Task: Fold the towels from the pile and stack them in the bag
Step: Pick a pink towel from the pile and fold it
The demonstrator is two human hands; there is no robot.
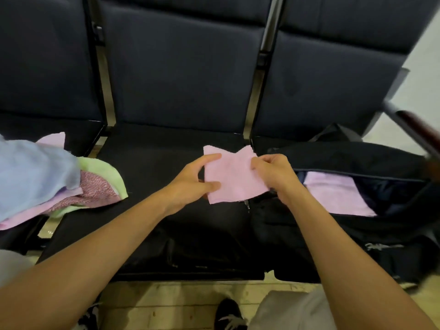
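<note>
Dark padded chairs (181, 75) are lining up side by side with metal bars between them, and pale floor tiles (166, 303) are showing along the bottom edge. Both hands are holding a small pink towel (232, 175) just above the middle seat, close to its right edge. It's looking folded already, roughly rectangular, with the long axis running from the seat's front edge toward the backrest and leaning a bit left at the top. The two far corners are sticking up toward the backrest.

The left hand (197, 179) is pinching the towel's left edge, thumb on top near the lower corner and fingers curling over the upper part. The right hand (273, 173) is gripping the right edge, fingers curled over it, so the towel is sitting right between the two hands.

On the right seat a dark bag (357, 229) is lying open, with a light purple folded towel (333, 196) already lying inside. Over on the left seat, spilling past its right edge, the pile of towels (47, 179) is sitting in a heap: blue on top, then green, pink and a patterned one.
</note>
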